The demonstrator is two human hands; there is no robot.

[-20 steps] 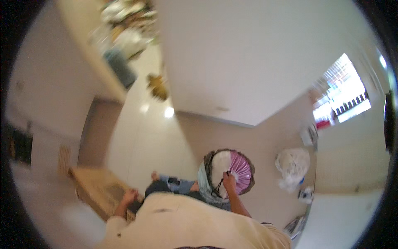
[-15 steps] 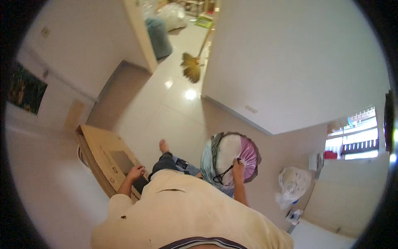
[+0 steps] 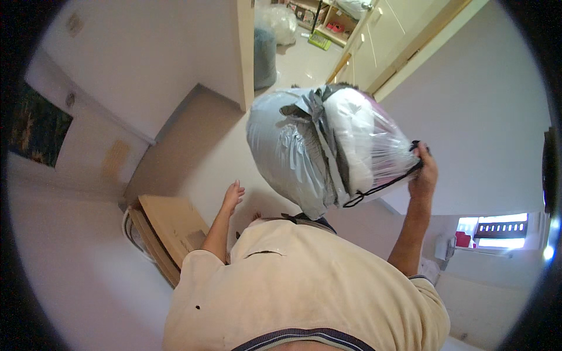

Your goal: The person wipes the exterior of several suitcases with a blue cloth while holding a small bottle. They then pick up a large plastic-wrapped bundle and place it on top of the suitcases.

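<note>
My right hand (image 3: 424, 174) grips the gathered neck and black cord of a large, full drawstring bag (image 3: 357, 131). The bag is lifted in front of me and tipped sideways, its neck toward the right. Its clear plastic shows white stuffing and a pinkish patch, while grey plastic (image 3: 278, 149) with a torn-looking edge wraps the other end. A loop of the cord hangs below the neck. My left hand (image 3: 234, 196) is held out at the left, empty, fingers spread, above the floor near a cardboard box (image 3: 170, 216).
The box leans at the left wall beside a pale coiled cable (image 3: 132, 234). Ahead is a doorway with a cream door (image 3: 395, 35), a dark grey-blue sack (image 3: 264, 58), a clear plastic bag (image 3: 280, 24) and a shelf. A bright window (image 3: 500, 231) is at the right.
My right hand has raised the drawstring bag from low by my legs to chest level, toward the doorway. My left hand has moved off the box, forward and right. The broom is hidden from view.
</note>
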